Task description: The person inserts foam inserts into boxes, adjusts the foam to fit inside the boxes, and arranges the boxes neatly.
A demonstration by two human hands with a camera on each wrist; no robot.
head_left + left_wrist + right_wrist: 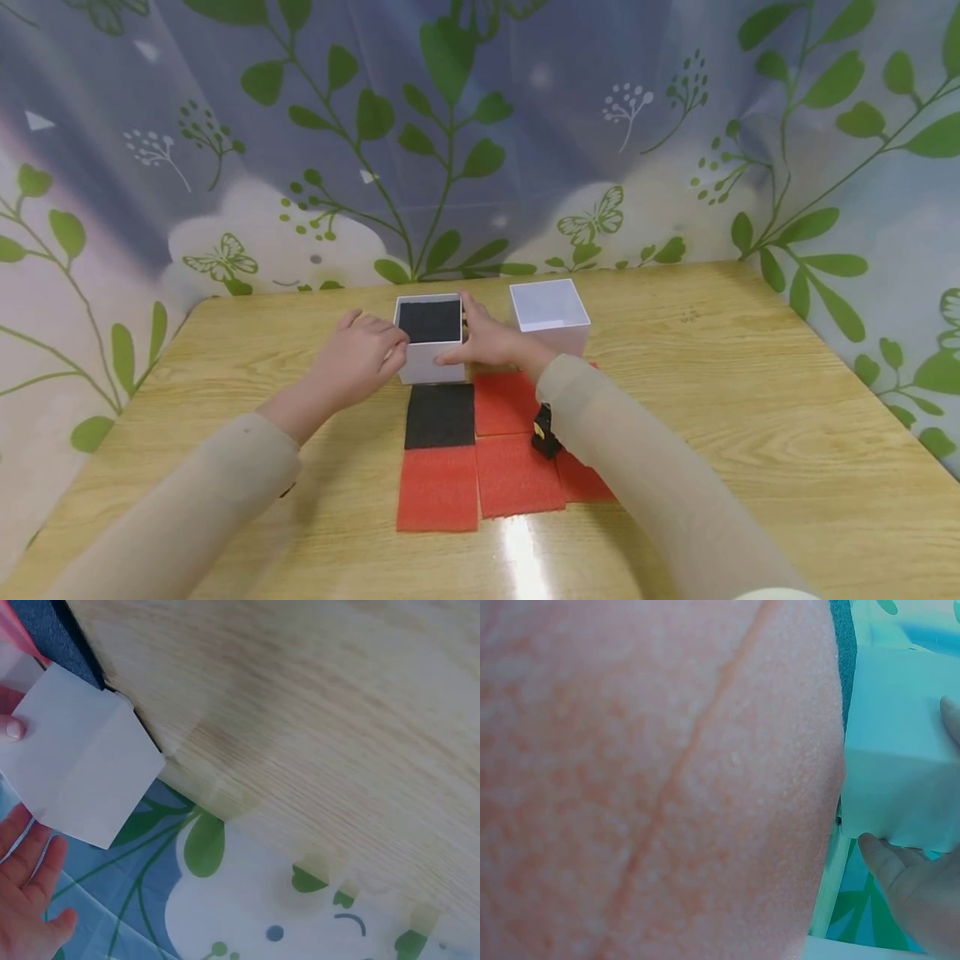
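A white square box (423,362) stands at the back middle of the table, with a black felt-like square (430,321) inside near its rim. The left hand (358,358) pinches the box's left front corner, fingertips at the rim and thumb lower down. From the right side, the right hand (487,333) grips the same box, thumb on the front wall and fingers towards the back. One side of the box (82,750) fills the corner of the left wrist view. In the right wrist view, bare skin hides much of the scene beside the box (892,795).
Another white box (562,340) stands open-topped to the right. In front of the boxes lie a black square (440,417) and several red squares (438,492), partly under the right forearm. A black device (546,432) sits at the right wrist. Behind the table hangs a leaf-patterned curtain (480,200).
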